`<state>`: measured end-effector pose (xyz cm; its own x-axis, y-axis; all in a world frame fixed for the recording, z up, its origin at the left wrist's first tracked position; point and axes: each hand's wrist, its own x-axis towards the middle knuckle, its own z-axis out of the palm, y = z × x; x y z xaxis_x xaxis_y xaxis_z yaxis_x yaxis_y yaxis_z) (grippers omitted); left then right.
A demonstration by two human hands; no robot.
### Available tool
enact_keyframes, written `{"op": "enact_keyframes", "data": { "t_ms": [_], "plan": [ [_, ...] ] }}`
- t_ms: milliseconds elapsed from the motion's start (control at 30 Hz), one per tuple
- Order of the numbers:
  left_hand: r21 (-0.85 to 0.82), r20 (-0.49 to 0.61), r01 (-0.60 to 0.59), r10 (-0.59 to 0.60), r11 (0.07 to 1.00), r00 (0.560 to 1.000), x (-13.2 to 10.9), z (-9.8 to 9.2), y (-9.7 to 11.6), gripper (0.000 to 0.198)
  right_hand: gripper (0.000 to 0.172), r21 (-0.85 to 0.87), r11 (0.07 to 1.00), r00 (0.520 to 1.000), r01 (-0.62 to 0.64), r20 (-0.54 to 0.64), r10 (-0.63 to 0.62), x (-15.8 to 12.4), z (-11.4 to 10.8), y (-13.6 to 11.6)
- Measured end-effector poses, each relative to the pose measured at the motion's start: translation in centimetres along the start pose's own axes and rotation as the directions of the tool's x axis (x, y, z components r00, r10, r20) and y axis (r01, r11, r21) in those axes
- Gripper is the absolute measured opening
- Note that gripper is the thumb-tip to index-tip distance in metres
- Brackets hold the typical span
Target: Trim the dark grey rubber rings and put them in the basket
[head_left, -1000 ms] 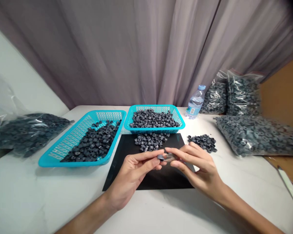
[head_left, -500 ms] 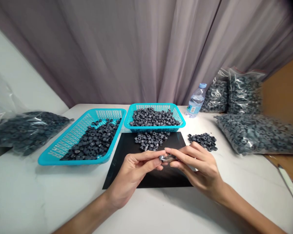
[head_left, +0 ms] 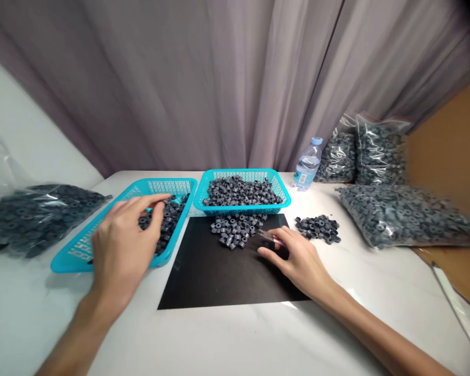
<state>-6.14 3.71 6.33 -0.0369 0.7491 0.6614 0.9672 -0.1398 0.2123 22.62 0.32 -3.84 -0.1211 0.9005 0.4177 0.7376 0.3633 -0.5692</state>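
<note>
My left hand (head_left: pixel 127 245) is over the left blue basket (head_left: pixel 72 258), its thumb and fingertips apart, with nothing visible between them. Dark grey ring-shaped pieces (head_left: pixel 168 224) fill part of that basket, some hidden behind the hand. My right hand (head_left: pixel 297 258) is above the right side of a black mat (head_left: pixel 207 282). In its fingers is a small pointed metal tool (head_left: pixel 266 236); its exact kind is hard to make out. The tool's tip points at a loose pile of grey pieces (head_left: pixel 235 230) on the mat.
Behind the mat stands a second blue basket (head_left: pixel 243 210) heaped with pieces. A smaller pile (head_left: pixel 318 228) lies right of the mat. A water bottle (head_left: pixel 307 164) stands behind it. Filled plastic bags lie right (head_left: pixel 407 216) and left (head_left: pixel 43 214).
My hands have separated. The left moved left over the left basket; the right, still with the metal tool, moved toward the pile on the mat. The view shifted slightly.
</note>
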Motion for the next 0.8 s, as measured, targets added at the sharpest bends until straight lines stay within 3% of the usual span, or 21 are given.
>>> {"op": "enact_keyframes", "data": {
  "t_ms": [100,200,267,467,633,733,800],
  "plan": [
    [0.353,0.222,0.054,-0.140,0.934,0.965,0.9,-0.4,-1.8,0.037,0.021,-0.020,0.990,0.987,-0.139,0.081,0.140,0.1,1.0,0.9],
    [0.455,0.407,0.030,-0.238,0.890,0.882,1.0,-0.2,-2.8,0.043,0.014,-0.041,0.990,0.985,-0.136,0.098,0.140,0.2,1.2,1.3],
    [0.461,0.448,0.018,-0.250,0.887,0.858,0.9,0.1,-3.1,0.044,0.012,-0.050,0.993,0.989,-0.104,0.099,0.108,0.2,1.0,1.2],
    [0.398,0.414,-0.010,-0.169,0.917,0.894,0.8,0.1,-3.3,0.037,0.009,-0.063,0.997,0.996,-0.042,0.072,0.047,0.2,0.9,0.6],
    [0.296,0.259,0.029,-0.109,0.955,0.960,0.6,-0.1,-2.3,0.031,0.008,-0.062,0.997,0.998,-0.039,0.039,0.042,0.2,1.0,0.6],
    [0.067,0.116,-0.015,0.007,0.998,0.993,-0.3,0.5,-0.4,0.025,0.008,-0.001,0.999,0.999,-0.034,-0.017,0.034,0.2,1.0,0.6],
    [-0.198,0.121,-0.084,0.109,0.977,0.987,-1.7,1.4,1.3,0.022,0.008,0.073,0.997,0.997,-0.031,-0.065,0.035,0.2,0.9,0.3]
  ]
}}
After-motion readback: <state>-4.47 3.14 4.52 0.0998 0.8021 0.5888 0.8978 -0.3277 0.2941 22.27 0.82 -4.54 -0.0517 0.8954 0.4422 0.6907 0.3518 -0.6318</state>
